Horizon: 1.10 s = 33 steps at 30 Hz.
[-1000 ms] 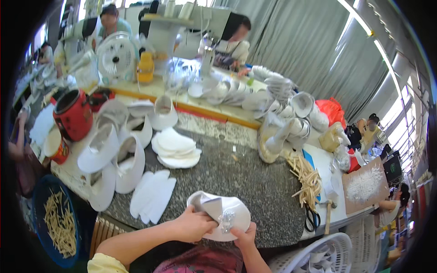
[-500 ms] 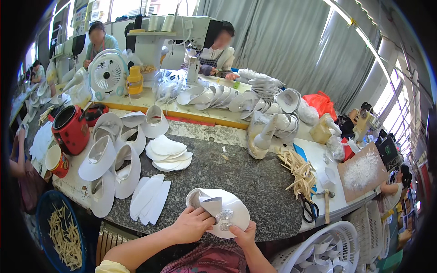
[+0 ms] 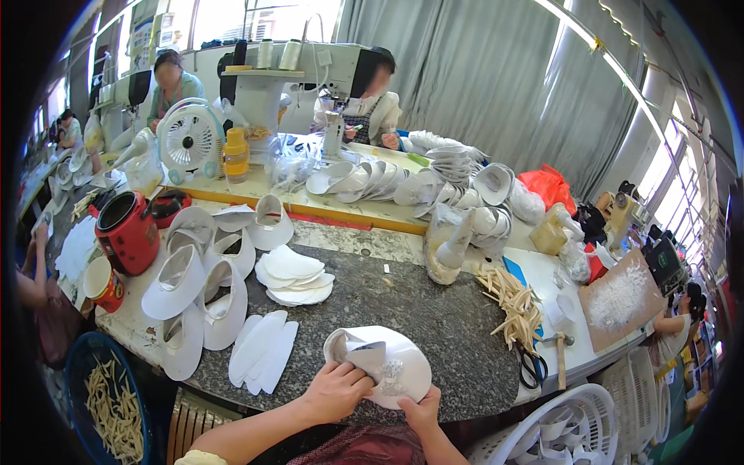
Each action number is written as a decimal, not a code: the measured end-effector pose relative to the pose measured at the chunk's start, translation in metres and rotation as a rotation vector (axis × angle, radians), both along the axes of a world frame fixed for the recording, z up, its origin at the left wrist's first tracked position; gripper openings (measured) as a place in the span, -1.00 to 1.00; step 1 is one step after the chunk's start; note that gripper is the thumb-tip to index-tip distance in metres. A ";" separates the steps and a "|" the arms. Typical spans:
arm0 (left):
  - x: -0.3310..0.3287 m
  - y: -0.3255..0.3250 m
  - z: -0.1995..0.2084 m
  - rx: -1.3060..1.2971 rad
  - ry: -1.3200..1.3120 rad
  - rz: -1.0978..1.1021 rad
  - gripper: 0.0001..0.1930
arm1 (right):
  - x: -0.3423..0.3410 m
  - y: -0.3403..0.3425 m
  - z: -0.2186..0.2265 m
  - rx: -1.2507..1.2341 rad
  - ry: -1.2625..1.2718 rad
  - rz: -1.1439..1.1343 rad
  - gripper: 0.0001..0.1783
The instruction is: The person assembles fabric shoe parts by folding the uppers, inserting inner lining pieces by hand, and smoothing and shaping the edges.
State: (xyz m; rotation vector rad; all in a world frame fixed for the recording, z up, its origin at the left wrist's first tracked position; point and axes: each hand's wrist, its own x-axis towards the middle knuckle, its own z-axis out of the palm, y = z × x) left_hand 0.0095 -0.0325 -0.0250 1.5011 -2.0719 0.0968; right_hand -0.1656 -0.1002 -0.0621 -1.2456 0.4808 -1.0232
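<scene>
A white shoe upper (image 3: 408,358) with a sparkling ornament (image 3: 392,377) is held over the near edge of the dark stone slab (image 3: 434,318). My left hand (image 3: 338,390) grips its left side, fingers curled at the opening and the folded grey lining. My right hand (image 3: 421,406) pinches the lower right rim, thumb on top. To the left lie flat white insole-shaped pieces (image 3: 263,353), and beyond them a stack of rounded white pieces (image 3: 294,275). More white shoe uppers (image 3: 175,280) stand grouped at the slab's left. The fingertips of my left hand are partly hidden by the lining.
Wooden sticks (image 3: 511,306), black scissors (image 3: 533,368) and a hammer (image 3: 561,360) lie at the right. A red pot (image 3: 128,236) stands at the left. White basket (image 3: 535,430) and blue basket (image 3: 74,380) flank the table. Across it, a co-worker (image 3: 372,108) sits behind a sewing machine (image 3: 333,66).
The whole view has shifted slightly, so the table sits a little lower and farther right. Both hands still hold the shoe upper, which is tilted slightly more. The co-worker's hands opposite have moved.
</scene>
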 end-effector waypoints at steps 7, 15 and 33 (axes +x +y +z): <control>-0.016 -0.010 -0.003 0.028 0.381 0.062 -0.88 | 0.019 0.008 0.008 0.092 0.176 -0.012 -0.74; 0.000 0.007 -0.021 0.383 0.531 0.108 -0.76 | 0.020 0.003 -0.004 0.154 0.038 -0.121 -0.78; -0.010 -0.025 -0.025 0.475 1.267 0.061 -0.68 | 0.024 0.006 -0.007 -0.144 0.122 -0.238 -0.70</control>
